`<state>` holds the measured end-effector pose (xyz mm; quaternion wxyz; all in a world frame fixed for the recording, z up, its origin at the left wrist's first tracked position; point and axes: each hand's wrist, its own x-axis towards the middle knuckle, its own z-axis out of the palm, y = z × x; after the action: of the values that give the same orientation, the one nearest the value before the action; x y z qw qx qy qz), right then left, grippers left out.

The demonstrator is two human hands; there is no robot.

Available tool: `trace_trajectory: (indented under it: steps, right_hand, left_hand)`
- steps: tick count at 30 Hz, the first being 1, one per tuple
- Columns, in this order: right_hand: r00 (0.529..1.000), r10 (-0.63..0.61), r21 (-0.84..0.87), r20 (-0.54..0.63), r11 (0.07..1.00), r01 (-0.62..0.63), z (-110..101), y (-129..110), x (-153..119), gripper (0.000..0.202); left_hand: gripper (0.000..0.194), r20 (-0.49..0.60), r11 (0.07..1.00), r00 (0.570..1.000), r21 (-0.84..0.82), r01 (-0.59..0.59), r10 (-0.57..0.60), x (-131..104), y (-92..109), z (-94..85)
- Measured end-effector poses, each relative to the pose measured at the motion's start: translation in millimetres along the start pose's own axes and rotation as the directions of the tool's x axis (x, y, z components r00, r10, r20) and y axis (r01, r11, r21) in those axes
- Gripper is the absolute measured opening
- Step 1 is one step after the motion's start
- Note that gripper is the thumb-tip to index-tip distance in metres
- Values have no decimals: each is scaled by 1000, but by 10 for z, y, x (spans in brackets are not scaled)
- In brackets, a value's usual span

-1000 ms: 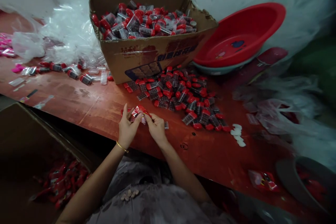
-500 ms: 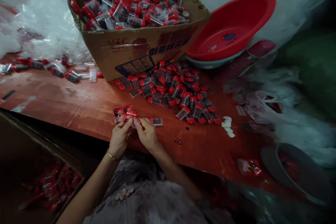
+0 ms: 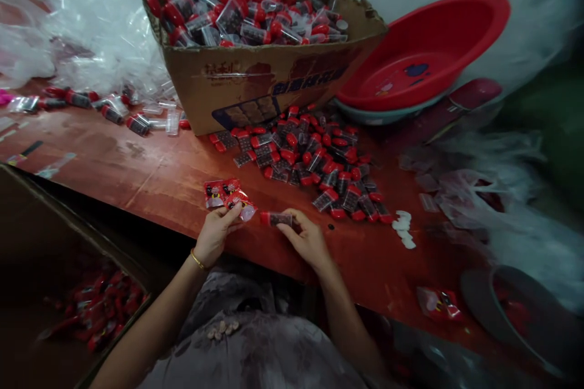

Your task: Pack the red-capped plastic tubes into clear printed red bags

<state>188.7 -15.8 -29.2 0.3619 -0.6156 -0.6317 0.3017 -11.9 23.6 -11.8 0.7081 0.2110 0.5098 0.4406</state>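
Nearest on the left, below the desk (image 3: 164,194), an open box (image 3: 45,240) holds red goods (image 3: 103,310), too dim to make out. A packet knocked off the near edge could drop in there or into the dark gap beside it.

At the near edge, the left hand (image 3: 219,230) pinches a red packet (image 3: 244,205) between thumb and fingers. That grip catches only the near part, so the glossy film could slip or crease if pulled. The right hand (image 3: 305,236) has its fingers closed round the clear end of a tube (image 3: 279,219), red end pointing left; whether it is lifted, I cannot tell. Smooth and round-edged, the tube could roll or twist from a loose hold, and a squeeze might dent the clear wall.

Just beyond the left hand, more packets (image 3: 214,192) lie overlapping the held one; a sweep of the fingers could drag them along.

Farther, right of centre, the loose pile (image 3: 314,164) could slide toward the hands if bumped. Behind it, the carton (image 3: 246,82) is heaped with tubes; a knock to its ragged rim might spill some.
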Motion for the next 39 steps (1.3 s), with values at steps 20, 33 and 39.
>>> trace_trajectory:
  steps: [20,33,39]
  right_hand:
    - [983,171,481,-71,869,-117,196,-358,-310,19]
    - [983,184,472,-11,868,-157,287,-372,-275,20]
    - [970,243,533,8,820,-209,276,-411,-239,23]
  left_hand:
    - [42,11,1000,1000,-26,-4,5,-94,17,-12]
    - [42,27,1000,999,7,-23,23,-183,38,60]
    - [38,82,995,992,24,-94,92,-190,11,55]
